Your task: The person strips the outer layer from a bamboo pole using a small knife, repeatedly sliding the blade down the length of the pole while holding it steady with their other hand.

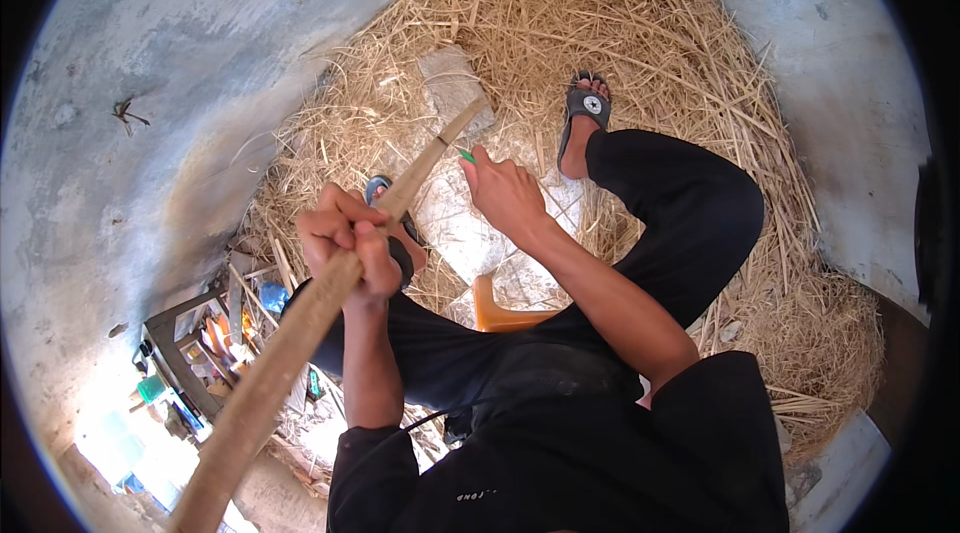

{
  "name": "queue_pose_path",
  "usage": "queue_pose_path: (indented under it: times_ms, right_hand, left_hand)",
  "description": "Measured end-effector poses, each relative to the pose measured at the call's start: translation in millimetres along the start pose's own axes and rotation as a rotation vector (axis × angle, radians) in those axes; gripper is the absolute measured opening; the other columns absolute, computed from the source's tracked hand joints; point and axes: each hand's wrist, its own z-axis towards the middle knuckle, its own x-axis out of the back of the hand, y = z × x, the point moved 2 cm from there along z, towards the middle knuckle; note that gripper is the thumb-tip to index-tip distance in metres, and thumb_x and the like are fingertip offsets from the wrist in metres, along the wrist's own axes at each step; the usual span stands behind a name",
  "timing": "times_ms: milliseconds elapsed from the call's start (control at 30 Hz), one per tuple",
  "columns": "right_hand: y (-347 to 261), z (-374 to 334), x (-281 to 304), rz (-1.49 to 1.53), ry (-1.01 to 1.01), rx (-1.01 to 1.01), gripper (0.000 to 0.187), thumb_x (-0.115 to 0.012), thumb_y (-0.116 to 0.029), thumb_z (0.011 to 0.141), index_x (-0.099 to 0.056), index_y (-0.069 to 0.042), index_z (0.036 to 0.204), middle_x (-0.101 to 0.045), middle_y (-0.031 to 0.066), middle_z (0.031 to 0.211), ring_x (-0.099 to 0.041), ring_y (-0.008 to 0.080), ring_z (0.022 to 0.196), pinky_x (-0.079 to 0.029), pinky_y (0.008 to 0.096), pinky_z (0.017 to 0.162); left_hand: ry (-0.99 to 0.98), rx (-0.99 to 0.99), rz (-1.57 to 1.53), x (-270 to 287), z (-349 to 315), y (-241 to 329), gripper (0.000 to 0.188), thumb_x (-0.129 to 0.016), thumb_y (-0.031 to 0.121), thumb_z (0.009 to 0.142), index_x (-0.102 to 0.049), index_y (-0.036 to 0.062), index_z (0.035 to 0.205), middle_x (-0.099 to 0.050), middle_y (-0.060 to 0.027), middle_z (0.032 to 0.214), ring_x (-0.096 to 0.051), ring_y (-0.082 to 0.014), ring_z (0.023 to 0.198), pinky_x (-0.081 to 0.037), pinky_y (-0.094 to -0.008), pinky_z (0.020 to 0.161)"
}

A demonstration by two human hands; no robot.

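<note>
A long, pale wooden strip, possibly bamboo, runs from the lower left up toward the middle, narrowing at its far end. My left hand is closed around it partway along. A dark mark crosses the strip near the far end. Just right of that mark, my right hand is closed on a small tool with a green part showing at the fingertips. The rest of the tool is mostly hidden, so its kind is unclear. The green part lies close to the strip; whether they touch, I cannot tell.
Straw and shavings cover much of the floor around my sandalled feet. A flat slab lies beyond the strip's far end. An orange plastic seat edge shows between my legs. Walls rise on both sides; a cluttered wooden frame stands lower left.
</note>
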Motion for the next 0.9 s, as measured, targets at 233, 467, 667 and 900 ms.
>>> queue_pose_path:
  times_ms: [233, 467, 667, 900]
  right_hand:
    - [25, 21, -37, -0.104, 0.037, -0.172, 0.032, -0.043, -0.030, 0.096, -0.053, 0.001, 0.093, -0.064, 0.0191, 0.070, -0.066, 0.0362, 0.069, -0.054, 0.0450, 0.062]
    - [53, 41, -59, -0.125, 0.064, -0.102, 0.033, -0.041, -0.031, 0.097, -0.053, 0.000, 0.095, -0.065, 0.0221, 0.082, -0.066, 0.0359, 0.078, -0.053, 0.0459, 0.068]
    - [47, 37, -70, -0.073, -0.006, -0.198, 0.035, -0.039, -0.033, 0.098, -0.050, 0.000, 0.098, -0.064, 0.0245, 0.078, -0.065, 0.0387, 0.077, -0.052, 0.0481, 0.068]
    - [30, 29, -39, 0.024, 0.041, -0.114, 0.035, -0.039, -0.034, 0.098, -0.050, 0.000, 0.100, -0.063, 0.0254, 0.075, -0.064, 0.0421, 0.072, -0.051, 0.0497, 0.065]
  left_hand:
    - [-0.103, -0.085, -0.080, 3, -5, 1, 0.017, -0.047, 0.003, 0.079, -0.031, 0.0088, 0.081, -0.044, -0.0104, 0.063, -0.037, -0.0098, 0.054, -0.033, -0.0240, 0.051]
    - [0.011, 0.027, -0.116, -2, -11, -2, 0.014, -0.043, -0.003, 0.068, -0.034, 0.0058, 0.073, -0.041, -0.0084, 0.056, -0.034, -0.0102, 0.049, -0.031, -0.0262, 0.046]
    - [-0.161, -0.120, -0.086, -2, -11, 2, 0.016, -0.043, 0.000, 0.070, -0.030, 0.0077, 0.077, -0.042, -0.0105, 0.064, -0.032, -0.0097, 0.053, -0.029, -0.0232, 0.049]
    - [-0.138, -0.107, -0.064, -2, -12, 0, 0.016, -0.044, 0.001, 0.068, -0.031, 0.0073, 0.074, -0.044, -0.0121, 0.061, -0.031, -0.0094, 0.051, -0.028, -0.0239, 0.047]
